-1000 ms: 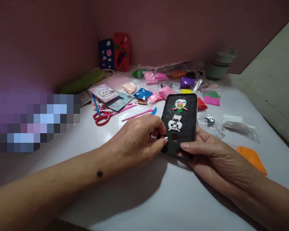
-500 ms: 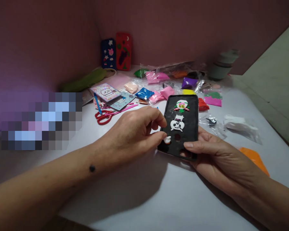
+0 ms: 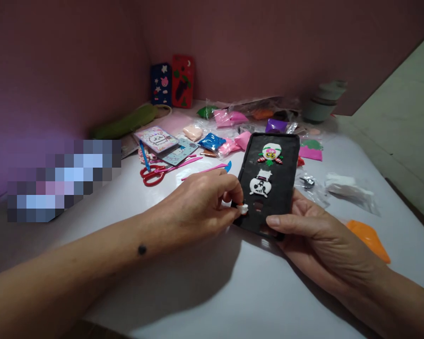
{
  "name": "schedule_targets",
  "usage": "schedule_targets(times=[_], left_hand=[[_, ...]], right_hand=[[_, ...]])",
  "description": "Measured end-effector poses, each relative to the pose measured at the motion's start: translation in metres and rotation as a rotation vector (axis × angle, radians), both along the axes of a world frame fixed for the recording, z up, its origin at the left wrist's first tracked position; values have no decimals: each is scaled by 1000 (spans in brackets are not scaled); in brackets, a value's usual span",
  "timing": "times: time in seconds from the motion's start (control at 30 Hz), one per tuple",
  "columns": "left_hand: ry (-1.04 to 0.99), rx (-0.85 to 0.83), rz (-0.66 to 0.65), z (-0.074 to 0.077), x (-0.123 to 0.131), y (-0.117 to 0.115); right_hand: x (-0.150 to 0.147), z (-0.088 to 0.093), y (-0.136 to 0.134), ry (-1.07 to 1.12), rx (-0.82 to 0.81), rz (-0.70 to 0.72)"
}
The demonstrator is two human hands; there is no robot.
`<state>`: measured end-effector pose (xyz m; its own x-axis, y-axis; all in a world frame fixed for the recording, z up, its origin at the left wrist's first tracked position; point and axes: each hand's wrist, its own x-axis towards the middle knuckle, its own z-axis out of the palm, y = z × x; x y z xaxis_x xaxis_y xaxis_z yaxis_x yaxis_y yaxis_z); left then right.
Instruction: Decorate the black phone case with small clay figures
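My right hand [image 3: 314, 230] grips a black phone case [image 3: 281, 188] by its lower right edge, thumb on the face and fingers behind. Two clay figures are stuck on the case: a white one with green and pink parts [image 3: 271, 153] near the top, and a white face with black lines [image 3: 260, 186] in the middle. At the lower left of the case, my left hand [image 3: 215, 197] pinches a small white clay piece [image 3: 242, 208] with some orange on it between thumb and index finger. The piece lies against the case's edge; whether it is stuck on, I cannot tell.
Red-handled scissors [image 3: 153, 175], a pink tool with a blue tip [image 3: 208, 170] and printed cards [image 3: 158, 140] lie beyond my left hand. Several clay packets, such as a blue one [image 3: 212, 142] and an orange one [image 3: 369, 240], surround the case. Two decorated cases [image 3: 183, 81] lean on the wall.
My left thumb and index finger have closed on the small white clay piece, and orange now shows at its top. The phone case has shifted slightly right and tilted.
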<state>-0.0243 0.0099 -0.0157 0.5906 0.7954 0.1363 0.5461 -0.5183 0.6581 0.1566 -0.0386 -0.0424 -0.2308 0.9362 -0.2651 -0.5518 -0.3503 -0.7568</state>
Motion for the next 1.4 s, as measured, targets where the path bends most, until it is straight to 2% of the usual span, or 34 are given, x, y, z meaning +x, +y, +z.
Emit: schedule_targets(times=[0.43,0.67,1.03,1.27,1.4], left_hand=[[22,-1,-28,0,1,-3],[10,-20,-1,4,1,-5],[20,-10,28,-6,7,-11],[60,-19,43,-3,8,-14],[20,-73,92,6,3,-6]], right_hand=[[0,0,0,21,-17,-25],[-1,-1,0,47,-1,-21],[-6,-1,-3,6,30,-27],[-6,0,-4,-26,14,-30],[-2,1,-3,-32,-2,-43]])
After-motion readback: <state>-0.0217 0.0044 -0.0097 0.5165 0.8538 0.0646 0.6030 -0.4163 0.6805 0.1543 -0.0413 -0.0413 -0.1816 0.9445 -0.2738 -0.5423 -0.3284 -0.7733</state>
